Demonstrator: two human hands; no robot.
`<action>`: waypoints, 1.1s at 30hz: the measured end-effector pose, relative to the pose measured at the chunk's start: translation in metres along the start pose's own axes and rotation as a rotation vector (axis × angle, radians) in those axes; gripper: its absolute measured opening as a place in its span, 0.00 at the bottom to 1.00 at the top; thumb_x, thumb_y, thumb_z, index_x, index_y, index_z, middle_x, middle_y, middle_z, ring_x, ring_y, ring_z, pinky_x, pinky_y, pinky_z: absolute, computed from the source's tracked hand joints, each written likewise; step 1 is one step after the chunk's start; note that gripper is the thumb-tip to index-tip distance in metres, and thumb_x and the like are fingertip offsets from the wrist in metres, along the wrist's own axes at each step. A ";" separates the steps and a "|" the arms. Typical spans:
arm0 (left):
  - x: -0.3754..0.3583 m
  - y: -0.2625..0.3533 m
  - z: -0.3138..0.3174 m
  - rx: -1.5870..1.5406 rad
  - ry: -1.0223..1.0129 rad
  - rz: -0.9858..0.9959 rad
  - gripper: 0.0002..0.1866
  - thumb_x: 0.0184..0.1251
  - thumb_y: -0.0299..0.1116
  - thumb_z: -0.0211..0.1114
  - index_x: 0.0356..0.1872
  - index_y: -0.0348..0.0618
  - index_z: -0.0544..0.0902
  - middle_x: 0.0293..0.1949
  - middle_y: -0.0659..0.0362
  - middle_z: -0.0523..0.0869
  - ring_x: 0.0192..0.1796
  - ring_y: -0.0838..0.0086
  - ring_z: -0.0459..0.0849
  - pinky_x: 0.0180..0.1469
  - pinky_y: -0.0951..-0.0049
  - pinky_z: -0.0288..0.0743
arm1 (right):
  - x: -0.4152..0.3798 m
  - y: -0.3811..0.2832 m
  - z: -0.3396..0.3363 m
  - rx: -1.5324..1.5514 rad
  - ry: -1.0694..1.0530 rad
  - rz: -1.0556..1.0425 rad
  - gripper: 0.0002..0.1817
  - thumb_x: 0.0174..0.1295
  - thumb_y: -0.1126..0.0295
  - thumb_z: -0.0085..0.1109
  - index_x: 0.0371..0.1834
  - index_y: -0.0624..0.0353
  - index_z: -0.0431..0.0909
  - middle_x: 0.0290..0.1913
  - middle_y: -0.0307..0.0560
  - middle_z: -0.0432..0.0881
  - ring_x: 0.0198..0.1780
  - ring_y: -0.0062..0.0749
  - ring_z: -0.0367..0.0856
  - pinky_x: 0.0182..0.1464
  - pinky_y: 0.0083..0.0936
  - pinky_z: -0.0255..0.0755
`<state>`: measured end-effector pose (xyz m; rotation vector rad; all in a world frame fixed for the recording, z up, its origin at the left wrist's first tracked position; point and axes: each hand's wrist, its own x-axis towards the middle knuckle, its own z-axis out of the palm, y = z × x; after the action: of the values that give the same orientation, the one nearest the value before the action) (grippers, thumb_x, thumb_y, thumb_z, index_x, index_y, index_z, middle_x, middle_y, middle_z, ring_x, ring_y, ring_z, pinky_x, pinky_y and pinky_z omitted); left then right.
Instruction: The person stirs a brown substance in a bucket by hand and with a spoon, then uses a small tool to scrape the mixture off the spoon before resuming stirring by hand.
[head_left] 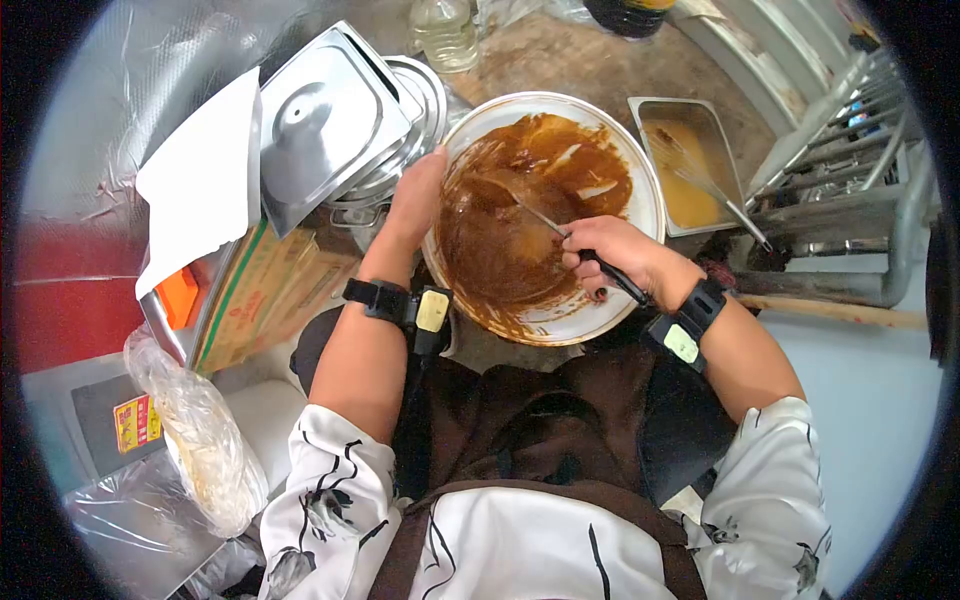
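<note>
A large white basin (652, 190) holds a thick brown paste (500, 250), smeared up its inner wall. My left hand (420, 195) grips the basin's left rim. In my right hand (615, 258) is the black handle of a metal utensil (540, 215); its far end dips into the paste, so its shape is hidden. To the right of the basin stands a rectangular metal tray (725, 140) of yellowish liquid, with a whisk (735, 208) resting in it.
Metal lids (335, 120) and a white sheet (205, 180) lie at the left, above a cardboard box (265, 300). A plastic bag (205, 440) is lower left. A clear bottle (443, 35) stands behind the basin. Metal racks (860, 150) line the right.
</note>
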<state>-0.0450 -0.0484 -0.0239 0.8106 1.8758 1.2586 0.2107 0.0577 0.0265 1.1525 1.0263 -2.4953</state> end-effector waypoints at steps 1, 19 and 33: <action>0.002 -0.001 0.004 0.037 0.005 0.090 0.28 0.72 0.49 0.44 0.46 0.28 0.77 0.42 0.41 0.82 0.46 0.59 0.78 0.52 0.66 0.67 | 0.004 0.000 -0.001 -0.002 0.000 0.004 0.04 0.60 0.72 0.50 0.30 0.61 0.70 0.22 0.38 0.70 0.18 0.20 0.66 0.17 0.19 0.61; 0.029 0.024 0.047 0.073 0.093 0.205 0.30 0.68 0.54 0.48 0.41 0.30 0.79 0.37 0.33 0.81 0.46 0.43 0.78 0.53 0.55 0.67 | 0.066 0.015 -0.056 -0.124 0.291 0.286 0.06 0.67 0.73 0.40 0.37 0.64 0.64 0.27 0.48 0.74 0.19 0.25 0.68 0.17 0.27 0.67; 0.025 0.036 0.048 0.154 0.054 0.160 0.26 0.74 0.48 0.47 0.51 0.31 0.76 0.45 0.57 0.81 0.48 0.75 0.75 0.54 0.75 0.67 | 0.083 0.005 -0.059 -0.006 0.214 0.206 0.08 0.68 0.70 0.41 0.34 0.63 0.67 0.24 0.39 0.69 0.18 0.21 0.64 0.18 0.23 0.62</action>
<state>-0.0145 0.0066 -0.0084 1.0348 2.0026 1.2543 0.1912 0.1015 -0.0635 1.4680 0.9105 -2.2461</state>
